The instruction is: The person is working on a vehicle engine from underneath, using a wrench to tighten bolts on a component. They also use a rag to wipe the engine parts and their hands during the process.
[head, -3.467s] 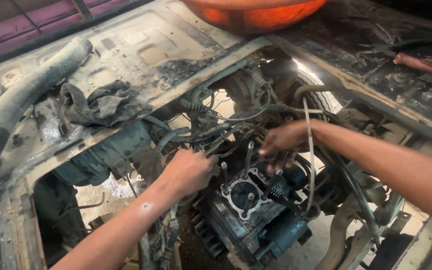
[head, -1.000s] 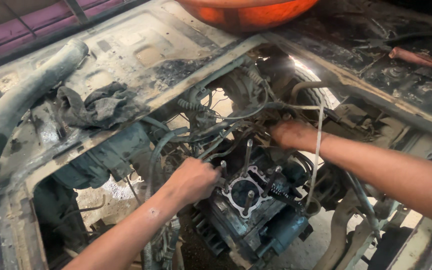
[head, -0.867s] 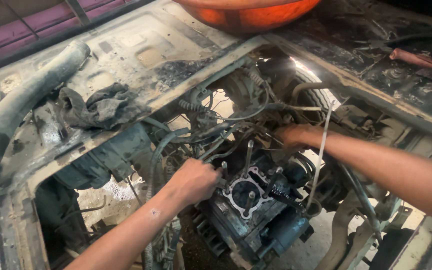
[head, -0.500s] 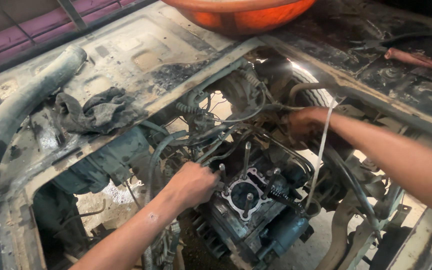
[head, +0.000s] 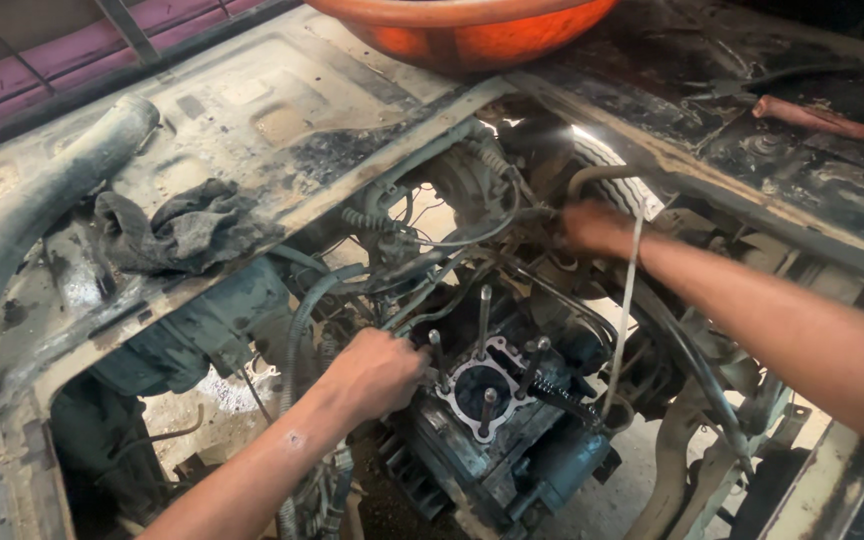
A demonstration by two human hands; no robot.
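Left grip [head: 377,372] closed beside upright engine studs [head: 483,318]; right grip [head: 592,226] blurred, state unclear.

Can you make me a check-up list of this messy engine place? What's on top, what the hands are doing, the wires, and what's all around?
Surface: dirty, scorched-looking metal panel around an open engine bay.
Job's things: open engine block with a round bore and upright studs sticking out.
Clutter: crumpled grey rag on the panel; thick grey hose at the left edge.
Hands: left hand rests against the block beside the studs; right hand reaches deeper among the hoses, blurred, grip unclear.
Cables: tangled wires and hoses cross above the block; a thin pale cord hangs below the right wrist.
Surroundings: orange basin at the top; reddish pipe on the right.
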